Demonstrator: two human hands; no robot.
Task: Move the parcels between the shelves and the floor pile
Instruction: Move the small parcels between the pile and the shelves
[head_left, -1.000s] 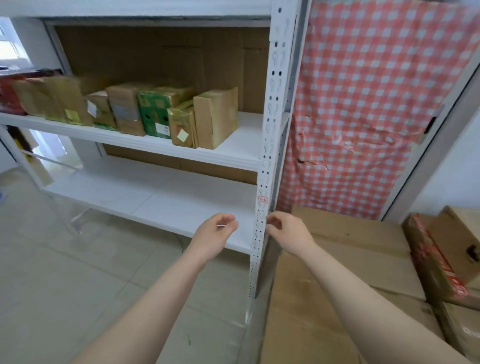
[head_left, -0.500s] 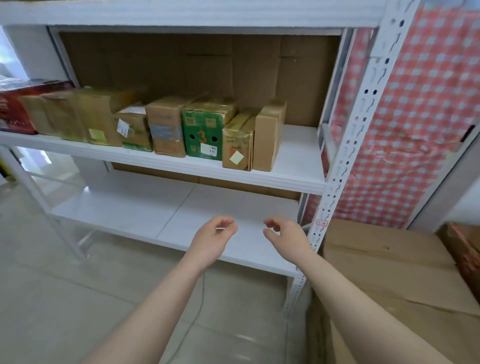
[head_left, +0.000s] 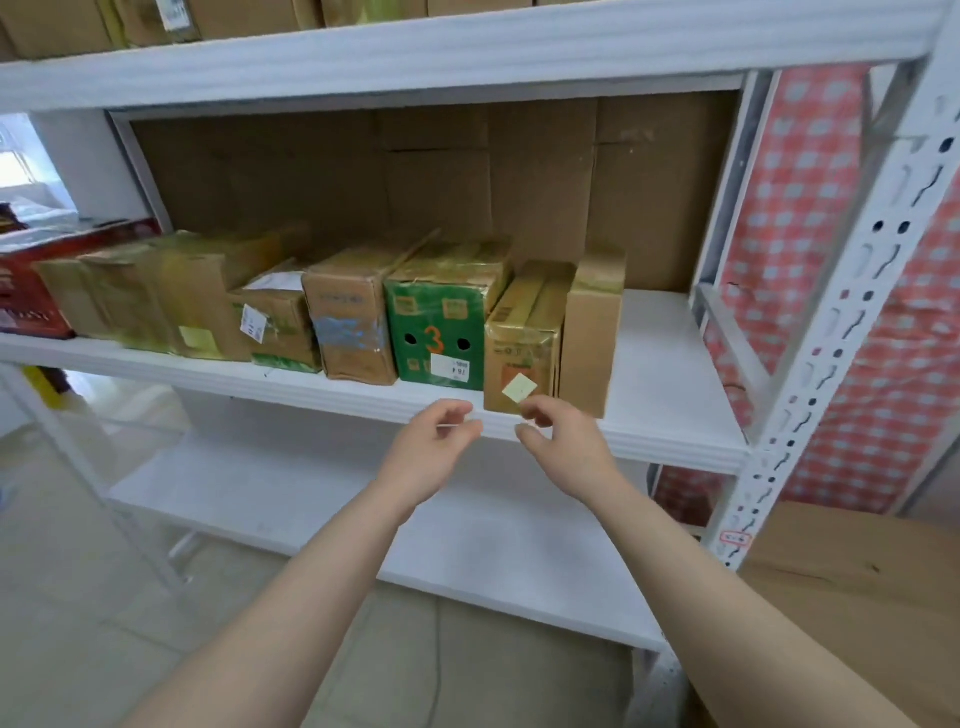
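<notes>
The shelves (head_left: 670, 415) are white, backed by plain brown cardboard (head_left: 467, 176). On the middle shelf stand brown parcels (head_left: 350, 317), a green box (head_left: 441, 332) bearing an orange 3, a yellowish-taped box (head_left: 522, 353) with a pale diamond sticker, and a red box (head_left: 26, 291) at far left. A red-and-white checked cloth (head_left: 852, 332) hangs on the right, above a brown carton (head_left: 857, 587).

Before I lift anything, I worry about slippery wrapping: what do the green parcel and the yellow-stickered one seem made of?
Green parcel: printed cardboard, matte front with punched holes; glossy tape seems to cover its top. Yellow-stickered parcel: brown cardboard, apparently wrapped in shiny yellowish tape, judging by the sheen.
</notes>
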